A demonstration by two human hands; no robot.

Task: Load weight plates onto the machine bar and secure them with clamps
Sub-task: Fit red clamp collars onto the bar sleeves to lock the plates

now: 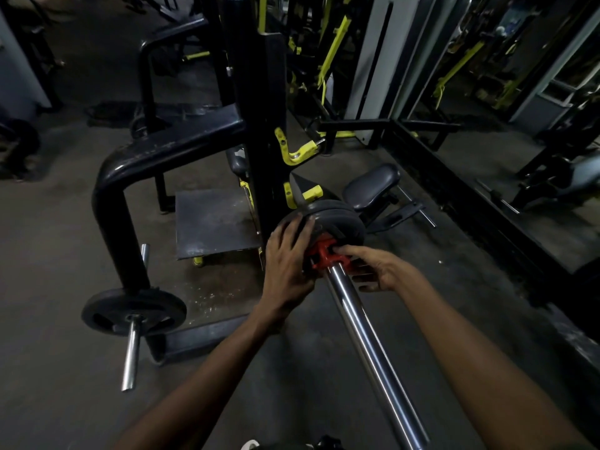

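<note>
A long chrome bar (pixel 367 332) runs from the bottom right up to the black machine. Dark grey weight plates (pixel 341 219) sit stacked on its far end. A red clamp (pixel 323 251) wraps the bar right against the nearest plate. My left hand (pixel 287 267) lies flat on the plate's left face, fingers touching the clamp's left side. My right hand (pixel 370 267) grips the clamp from the right, thumb on top. Part of the clamp is hidden by both hands.
On the left a second plate (pixel 133 311) sits on a short chrome peg (pixel 130 358) of the black frame (pixel 175 154). A metal footplate (pixel 214 222) lies behind the bar. A padded seat (pixel 370 186) stands beyond the plates. Yellow levers and other machines fill the back.
</note>
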